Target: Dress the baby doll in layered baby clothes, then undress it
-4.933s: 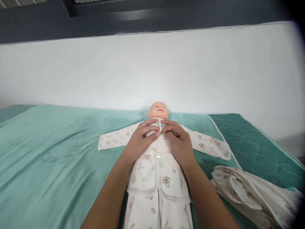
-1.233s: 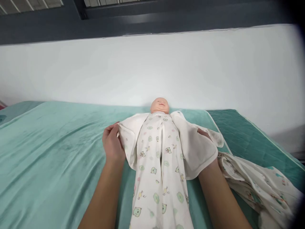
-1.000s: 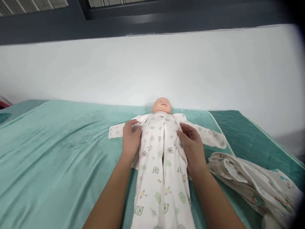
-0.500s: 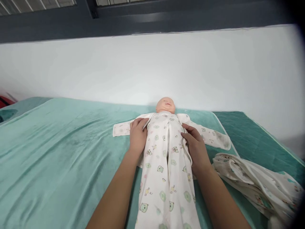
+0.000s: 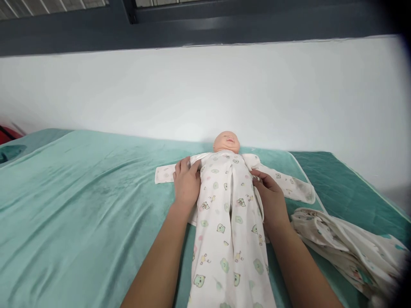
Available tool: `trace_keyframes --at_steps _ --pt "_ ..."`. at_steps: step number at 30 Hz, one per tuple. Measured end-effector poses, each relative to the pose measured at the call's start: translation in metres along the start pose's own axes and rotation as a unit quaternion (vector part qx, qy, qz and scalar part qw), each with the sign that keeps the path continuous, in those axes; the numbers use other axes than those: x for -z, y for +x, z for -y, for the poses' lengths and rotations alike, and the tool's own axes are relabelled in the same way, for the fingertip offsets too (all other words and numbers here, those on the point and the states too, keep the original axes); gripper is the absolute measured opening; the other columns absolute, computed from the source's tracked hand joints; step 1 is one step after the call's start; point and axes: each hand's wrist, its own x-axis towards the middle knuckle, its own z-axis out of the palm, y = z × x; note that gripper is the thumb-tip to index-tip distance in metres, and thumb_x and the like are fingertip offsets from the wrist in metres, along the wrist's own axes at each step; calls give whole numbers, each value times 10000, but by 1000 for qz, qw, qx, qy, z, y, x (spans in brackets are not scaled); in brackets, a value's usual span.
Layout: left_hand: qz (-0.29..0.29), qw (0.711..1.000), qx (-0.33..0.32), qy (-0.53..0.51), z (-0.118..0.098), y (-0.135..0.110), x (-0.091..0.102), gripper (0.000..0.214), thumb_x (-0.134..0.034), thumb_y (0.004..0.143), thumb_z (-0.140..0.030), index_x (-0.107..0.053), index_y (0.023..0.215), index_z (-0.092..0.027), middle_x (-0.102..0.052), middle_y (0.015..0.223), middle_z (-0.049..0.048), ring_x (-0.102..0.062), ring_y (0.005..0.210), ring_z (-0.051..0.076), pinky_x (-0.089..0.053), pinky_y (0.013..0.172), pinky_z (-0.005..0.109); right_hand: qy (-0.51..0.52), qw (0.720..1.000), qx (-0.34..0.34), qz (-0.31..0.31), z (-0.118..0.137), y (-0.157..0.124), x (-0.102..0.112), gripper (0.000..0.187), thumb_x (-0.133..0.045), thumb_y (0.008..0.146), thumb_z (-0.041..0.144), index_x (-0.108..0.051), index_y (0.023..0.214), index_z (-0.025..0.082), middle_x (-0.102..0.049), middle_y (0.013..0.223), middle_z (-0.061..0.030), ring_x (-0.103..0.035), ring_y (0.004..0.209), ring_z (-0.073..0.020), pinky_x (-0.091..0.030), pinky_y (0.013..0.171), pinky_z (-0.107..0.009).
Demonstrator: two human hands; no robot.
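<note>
A baby doll (image 5: 226, 142) lies on its back, head toward the wall, in a white top with its sleeves (image 5: 290, 187) spread sideways. White patterned baby trousers (image 5: 215, 244) cover its front from the chest down, the two legs running toward me. My left hand (image 5: 186, 182) rests along the left edge of the trousers, over the sleeve, fingers apart. Opposite it, my right hand (image 5: 269, 196) has its fingers curled at the trousers' right edge, seemingly pinching the cloth. The doll's own arms and legs are hidden under the clothing.
A crumpled white printed cloth (image 5: 349, 252) lies to the right of my right forearm. Beneath everything is a light green blanket (image 5: 96, 205), with a darker green mat (image 5: 346, 184) at the right. A white wall (image 5: 192, 90) stands behind the doll.
My left fingers have spread a little on the sleeve and trouser edge. My right hand stays at the other edge, with its fingers slightly shifted. The whole view has moved slightly.
</note>
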Motion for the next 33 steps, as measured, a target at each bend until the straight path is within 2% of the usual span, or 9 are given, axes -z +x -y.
trace_keyframes --at_steps 2,4,6,11,17,21,27,31,33 --pt "10 999 6 33 1 -1 1 489 -454 910 -160 -571 1356 -323 -456 1475 95 -368 1357 319 -451 998 507 -68 994 86 -2 -4 5 4 324 -578 794 302 -695 1092 252 -682 1081 -41 -624 1007 -231 -503 859 -372" --pt "15 998 12 61 3 -1 2 514 -448 905 -161 -541 1382 -328 -430 1502 99 -350 1375 332 -450 986 525 -140 974 176 11 -8 11 9 374 -509 773 207 -699 1092 255 -618 1280 -47 -553 1213 -240 -433 1036 -405" --pt "12 996 26 85 5 -1 3 514 -422 911 -163 -536 1384 -327 -426 1507 108 -351 1376 343 -445 978 548 -209 949 232 32 -13 18 15 473 -454 751 155 -685 1149 265 -548 1392 -45 -482 1313 -242 -375 1112 -426" --pt "7 992 55 111 10 1 3 522 -353 920 -153 -541 1374 -328 -462 1474 118 -382 1357 347 -444 959 584 -380 881 283 21 -19 27 24 504 -426 860 204 -577 1334 291 -458 1503 -65 -402 1378 -308 -297 1133 -559" --pt "26 994 55 89 9 1 6 530 -412 897 -184 -518 1395 -328 -475 1459 119 -364 1374 348 -435 983 595 -493 814 304 38 -6 42 17 455 -317 990 265 -499 1402 325 -438 1529 -68 -416 1389 -288 -225 1136 -622" --pt "36 994 57 82 10 1 7 522 -415 912 -209 -497 1413 -333 -464 1468 120 -349 1387 343 -423 1006 592 -513 809 285 39 1 67 18 442 -340 966 252 -579 1337 270 -607 1348 -87 -582 1202 -287 -393 1043 -515" --pt "45 995 55 70 10 3 6 490 -410 941 -258 -489 1419 -330 -472 1445 133 -386 1351 340 -434 1003 567 -466 852 237 -32 -2 106 41 357 -437 838 174 -728 1035 231 -688 1156 -69 -644 1030 -259 -483 932 -413" --pt "51 995 55 60 9 3 8 483 -413 942 -264 -496 1414 -326 -477 1437 132 -398 1334 342 -437 999 563 -442 834 328 -42 7 96 40 334 -450 854 187 -719 1050 212 -639 1245 -97 -574 1176 -284 -451 1021 -469" --pt "55 995 57 54 8 3 9 483 -417 942 -266 -495 1416 -321 -477 1437 131 -399 1332 341 -436 1002 562 -421 819 389 -7 15 80 32 367 -467 862 184 -687 1152 228 -585 1348 -88 -513 1268 -285 -417 1074 -483"
